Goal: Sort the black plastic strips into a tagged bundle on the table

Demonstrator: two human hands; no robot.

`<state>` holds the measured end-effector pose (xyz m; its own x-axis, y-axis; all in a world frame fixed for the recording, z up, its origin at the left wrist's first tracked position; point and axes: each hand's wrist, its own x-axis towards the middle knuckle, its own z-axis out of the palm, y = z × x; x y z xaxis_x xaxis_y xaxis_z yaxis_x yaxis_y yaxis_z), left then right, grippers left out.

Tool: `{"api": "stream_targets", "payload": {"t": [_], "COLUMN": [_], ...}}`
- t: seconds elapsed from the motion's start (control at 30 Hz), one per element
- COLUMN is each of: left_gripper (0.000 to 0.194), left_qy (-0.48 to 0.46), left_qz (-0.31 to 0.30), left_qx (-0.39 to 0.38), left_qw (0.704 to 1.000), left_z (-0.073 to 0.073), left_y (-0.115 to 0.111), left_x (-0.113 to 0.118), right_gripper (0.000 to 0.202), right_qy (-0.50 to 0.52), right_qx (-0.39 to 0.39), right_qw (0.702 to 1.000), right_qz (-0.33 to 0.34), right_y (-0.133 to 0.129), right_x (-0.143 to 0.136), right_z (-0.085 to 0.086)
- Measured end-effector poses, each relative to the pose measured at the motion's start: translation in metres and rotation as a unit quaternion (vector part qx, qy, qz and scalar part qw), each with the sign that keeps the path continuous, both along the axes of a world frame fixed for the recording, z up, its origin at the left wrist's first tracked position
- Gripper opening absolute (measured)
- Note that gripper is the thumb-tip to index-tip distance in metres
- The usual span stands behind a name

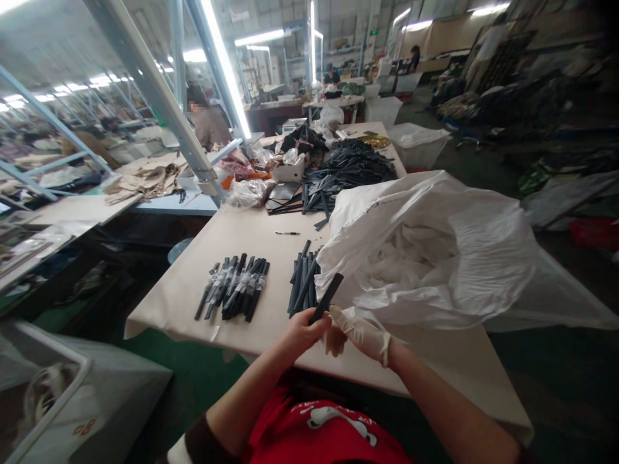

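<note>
"Centrally, what does the left hand (305, 330) hold?"

"A dark strip (329, 295), flat and tilted, its upper end pointing away from the body. The bare fingers are closed around its lower part, above the near edge of the table (169, 283)."

"And the right hand (362, 336)?"

"It wears a pale, thin glove and lies just beside the left, near the strip's lower end. Its fingers are bent; whether they grip anything cannot be told, the area between the hands being blurred."

"Which items lie nearest?"

"Just beyond the left hand is a pile of loose strips (303, 280), dark and roughly parallel. Well to its left lies a row of banded bundles (235, 287), dark strips wrapped round the middle with clear material. A pen (287, 232) lies farther back, between the two groups and the rear clutter."

"What occupies the rest of the surface?"

"On the right, a large white sack (435, 193) gapes open, pale material visible within. Behind it and to its left spreads a heap of dark strips (360, 166), with clear plastic bags (246, 193) to the left of the heap. At lower left, beside the table, stands a bin (120, 393)."
</note>
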<state>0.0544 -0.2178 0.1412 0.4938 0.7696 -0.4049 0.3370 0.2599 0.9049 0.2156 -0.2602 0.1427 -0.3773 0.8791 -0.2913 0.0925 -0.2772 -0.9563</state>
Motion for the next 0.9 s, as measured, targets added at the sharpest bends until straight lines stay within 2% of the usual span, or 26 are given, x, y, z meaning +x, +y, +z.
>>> {"api": "stream_targets", "payload": {"t": [0.1,0.23,0.33,0.4,0.47,0.6,0.73,0.8,0.9], "left_gripper": [0.023,0.021,0.025,0.028,0.029,0.033,0.035,0.034,0.03], "left_qy": [0.016,0.051,0.034,0.012,0.011,0.048,0.096,0.112,0.112], "left_qz": [0.022,0.016,-0.007,-0.019,-0.026,-0.068,-0.075,-0.079,-0.078], "left_qx": [0.074,0.127,0.097,0.051,0.031,0.063,0.116,0.124,0.104], "left_qw": [0.997,0.99,0.995,0.998,0.999,0.995,0.986,0.983,0.985], "left_z": [-0.003,0.0,0.002,0.003,0.007,0.02,0.028,0.028,0.027], "left_y": [0.012,0.028,0.033,0.031,0.024,-0.001,-0.03,-0.043,-0.057], "left_x": [0.012,0.009,0.006,0.003,-0.001,-0.01,-0.008,-0.007,-0.006], "right_gripper": [0.078,0.046,0.034,0.035,0.038,0.032,0.025,0.023,0.022], "right_qy": [-0.013,0.036,0.135,0.185,0.227,0.314,0.388,0.381,0.295], "right_qx": [-0.027,-0.001,-0.032,-0.043,-0.049,-0.082,-0.108,-0.098,-0.044], "right_qw": [0.999,0.989,0.957,0.924,0.899,0.87,0.846,0.851,0.899], "right_qz": [-0.018,-0.143,-0.254,-0.332,-0.372,-0.371,-0.35,-0.348,-0.321], "right_y": [0.013,0.03,0.041,0.045,0.046,0.039,0.023,0.014,-0.004], "right_x": [-0.003,0.003,0.005,0.007,0.01,0.015,0.014,0.014,0.014], "right_z": [-0.004,-0.011,-0.015,-0.017,-0.018,-0.014,-0.008,-0.004,0.003]}}
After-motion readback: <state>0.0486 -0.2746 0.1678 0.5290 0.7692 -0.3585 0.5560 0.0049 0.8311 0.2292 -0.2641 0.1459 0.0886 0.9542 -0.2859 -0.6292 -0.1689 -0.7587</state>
